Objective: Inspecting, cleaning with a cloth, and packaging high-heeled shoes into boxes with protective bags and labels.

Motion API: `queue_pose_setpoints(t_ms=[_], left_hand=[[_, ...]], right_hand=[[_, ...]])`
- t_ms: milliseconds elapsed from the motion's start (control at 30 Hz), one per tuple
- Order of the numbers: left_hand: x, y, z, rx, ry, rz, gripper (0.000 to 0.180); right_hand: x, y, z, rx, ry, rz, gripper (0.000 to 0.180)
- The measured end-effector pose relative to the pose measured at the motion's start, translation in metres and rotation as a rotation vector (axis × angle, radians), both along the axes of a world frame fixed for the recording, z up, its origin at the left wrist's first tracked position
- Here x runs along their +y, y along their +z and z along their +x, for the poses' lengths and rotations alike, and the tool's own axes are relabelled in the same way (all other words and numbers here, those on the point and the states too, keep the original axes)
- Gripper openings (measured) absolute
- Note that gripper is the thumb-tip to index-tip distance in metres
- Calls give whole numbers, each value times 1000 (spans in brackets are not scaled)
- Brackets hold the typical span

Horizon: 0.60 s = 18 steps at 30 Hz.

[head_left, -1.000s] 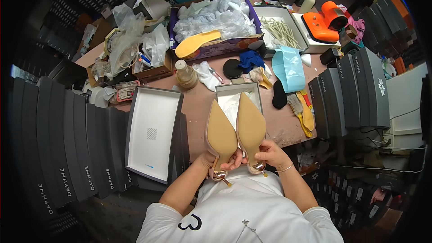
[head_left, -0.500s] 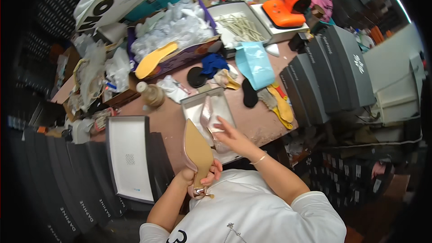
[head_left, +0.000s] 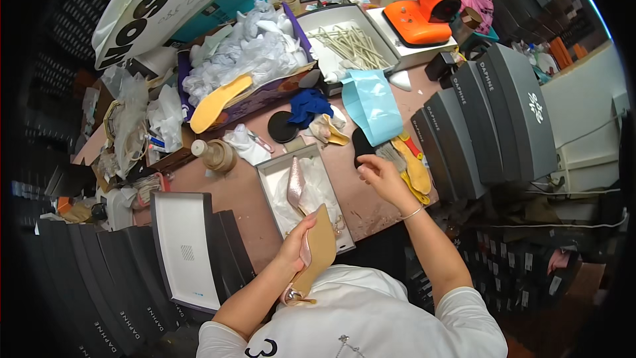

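My left hand (head_left: 294,244) is closed around a pink high-heeled shoe (head_left: 319,246). Its tan sole faces up, the toe points away from me, and the heel is down by my shirt. Beyond it, a matching glittery pink shoe (head_left: 295,182) lies on white tissue in an open shoebox (head_left: 328,172). My right hand (head_left: 384,179) hovers to the right of that box with loosely bent fingers and nothing visible in them. Nearest to it are a dark, insole-shaped pad (head_left: 362,144) and a yellow sole-shaped piece (head_left: 417,164).
A white-lined box lid (head_left: 185,245) leans at the left beside dark shoeboxes (head_left: 122,272). More grey shoeboxes (head_left: 487,106) stand at the right. Behind are a bin of crumpled tissue (head_left: 248,50), a box of sticks (head_left: 348,46), an orange device (head_left: 424,16) and a bottle (head_left: 215,156).
My right hand has left the shoe in the box and moved right, toward the dark pad. My left hand has shifted its hold along the other shoe, which has turned and moved right.
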<state>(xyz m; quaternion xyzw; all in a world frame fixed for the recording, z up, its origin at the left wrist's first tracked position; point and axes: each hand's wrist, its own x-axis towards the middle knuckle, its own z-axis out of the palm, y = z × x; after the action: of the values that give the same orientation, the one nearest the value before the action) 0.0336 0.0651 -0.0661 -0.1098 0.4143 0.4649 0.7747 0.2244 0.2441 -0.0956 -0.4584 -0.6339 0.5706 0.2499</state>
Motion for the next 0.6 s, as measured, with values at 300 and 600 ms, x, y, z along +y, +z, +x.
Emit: queue_pose_setpoints(t_ms=[300,600], left_hand=[[-20,-12,-13,-175,127,-113,49],[-52,-29,-35,-359,353,43,54]], right_hand=[[76,-61,-114,-757,331,812,47],[41,11,-81,523,6,-605,31]])
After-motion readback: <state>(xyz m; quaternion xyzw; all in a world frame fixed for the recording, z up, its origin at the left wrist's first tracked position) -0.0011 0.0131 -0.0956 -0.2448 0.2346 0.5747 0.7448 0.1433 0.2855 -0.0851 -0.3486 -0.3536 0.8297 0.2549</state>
